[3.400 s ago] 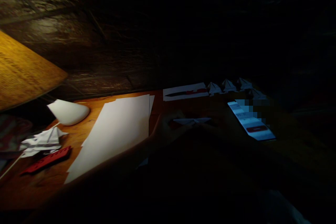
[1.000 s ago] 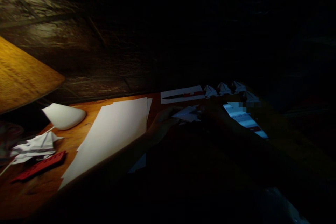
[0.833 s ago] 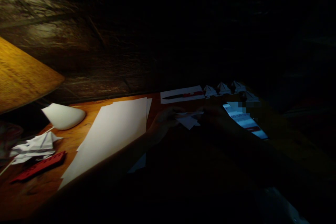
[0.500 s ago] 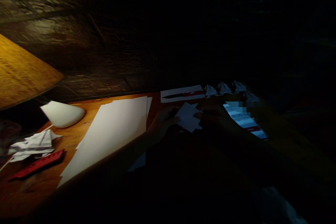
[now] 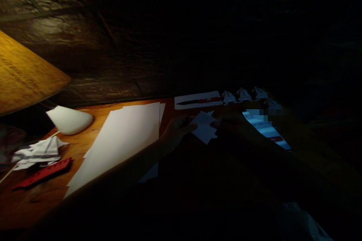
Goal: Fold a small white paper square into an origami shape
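Folded white paper piece (image 5: 204, 130) showing broad face now, instead of thin edge earlier. Left hand (image 5: 178, 128) clamping its left side, thumb (image 5: 192, 127) resting on top; right hand (image 5: 230, 122), dimly visible, pinching right edge. Lower corner projecting free between hands. Loose white paper sheets (image 5: 127, 131) lying left, black-bladed red-handled knife (image 5: 199, 101) lying beyond, glowing rectangular phone (image 5: 261, 126) lying beside right hand.
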Tool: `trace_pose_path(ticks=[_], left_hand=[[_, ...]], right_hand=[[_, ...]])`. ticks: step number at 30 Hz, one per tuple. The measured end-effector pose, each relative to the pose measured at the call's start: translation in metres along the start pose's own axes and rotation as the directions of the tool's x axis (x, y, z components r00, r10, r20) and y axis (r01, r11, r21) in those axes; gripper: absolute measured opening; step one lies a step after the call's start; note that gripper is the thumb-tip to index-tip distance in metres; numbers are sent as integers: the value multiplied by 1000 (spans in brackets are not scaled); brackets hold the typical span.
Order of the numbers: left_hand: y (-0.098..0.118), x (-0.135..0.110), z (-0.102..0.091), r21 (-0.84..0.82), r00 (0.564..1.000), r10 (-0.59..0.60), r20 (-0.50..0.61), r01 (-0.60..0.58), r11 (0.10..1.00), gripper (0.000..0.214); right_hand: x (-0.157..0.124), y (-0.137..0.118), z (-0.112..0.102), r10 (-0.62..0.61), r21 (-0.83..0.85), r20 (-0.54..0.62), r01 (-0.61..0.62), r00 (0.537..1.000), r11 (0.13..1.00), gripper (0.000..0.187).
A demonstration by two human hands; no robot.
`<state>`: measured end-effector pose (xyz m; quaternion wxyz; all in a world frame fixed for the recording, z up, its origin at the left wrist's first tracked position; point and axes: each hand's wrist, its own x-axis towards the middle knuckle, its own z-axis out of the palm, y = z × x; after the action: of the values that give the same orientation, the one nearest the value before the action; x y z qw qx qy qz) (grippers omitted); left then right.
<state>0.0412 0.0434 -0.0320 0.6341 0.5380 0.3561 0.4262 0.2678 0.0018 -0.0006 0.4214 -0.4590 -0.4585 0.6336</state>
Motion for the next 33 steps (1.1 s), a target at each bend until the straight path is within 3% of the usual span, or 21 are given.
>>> trace_pose_path(ticks=[8, 12, 16, 19, 26, 33], left_hand=[[7, 0, 3, -91, 1000, -6, 0, 6, 996, 41], [13, -1, 4, -196, 997, -74, 35, 79, 977, 52], [11, 1, -1, -213, 983, -145, 111, 166, 963, 48], [9, 2, -5, -212, 968, -192, 161, 224, 951, 42], [7, 1, -6, -298, 911, -77, 405, 211, 931, 33], [10, 2, -5, -291, 900, -92, 427, 233, 928, 35]], right_hand=[[-3, -4, 4, 20, 17, -31, -19, 999, 1000, 24], [-1, -4, 3, 55, -7, -29, -55, 998, 998, 25], [2, -3, -2, 5, -58, -7, -6, 1000, 998, 21], [3, -3, -6, -5, -68, -1, 5, 1000, 998, 28], [6, -5, -15, 27, -67, 3, -26, 1000, 997, 35], [4, -7, -18, 53, -45, 32, -51, 998, 998, 23]])
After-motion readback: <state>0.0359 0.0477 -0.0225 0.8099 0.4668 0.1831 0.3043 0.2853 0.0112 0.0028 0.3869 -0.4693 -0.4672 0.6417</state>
